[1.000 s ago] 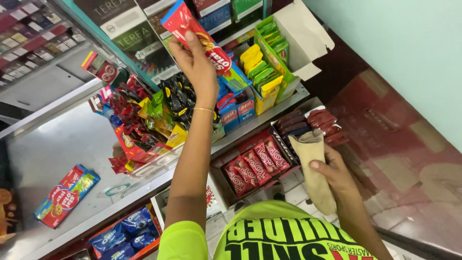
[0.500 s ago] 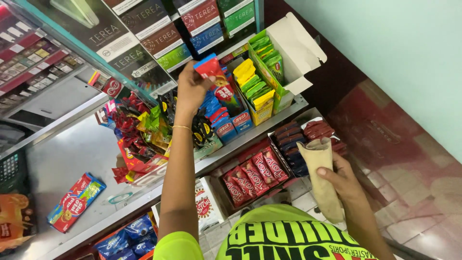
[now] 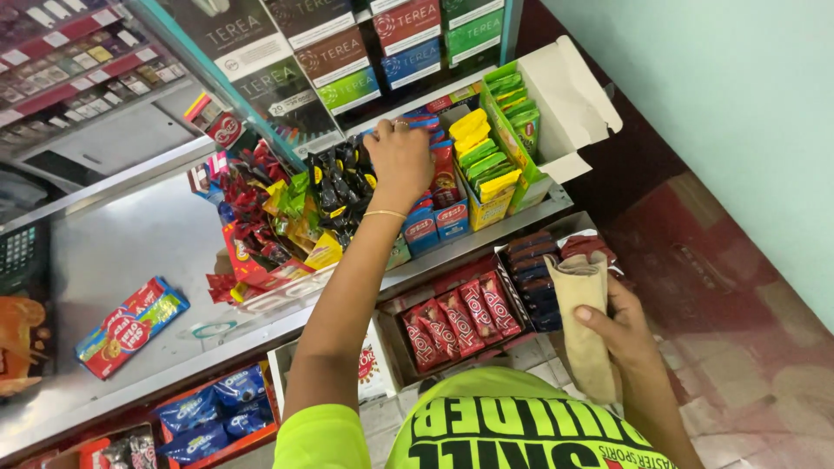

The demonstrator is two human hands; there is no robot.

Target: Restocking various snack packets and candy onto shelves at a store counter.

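fingers [image 3: 393, 139] on blue snack packets [image 3: 432, 221], paper bag [image 3: 584, 326] gripped

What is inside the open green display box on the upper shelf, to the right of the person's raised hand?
The green display box holds upright rows of green sachets and yellow sachets, packed tightly. Its white lid flap stands open behind. The lower layers and box bottom are hidden by the front sachets.

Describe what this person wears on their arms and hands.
The left hand has a ring on one finger and a thin gold bangle at the wrist. The right hand is bare. Short neon yellow-green sleeves leave both forearms uncovered.
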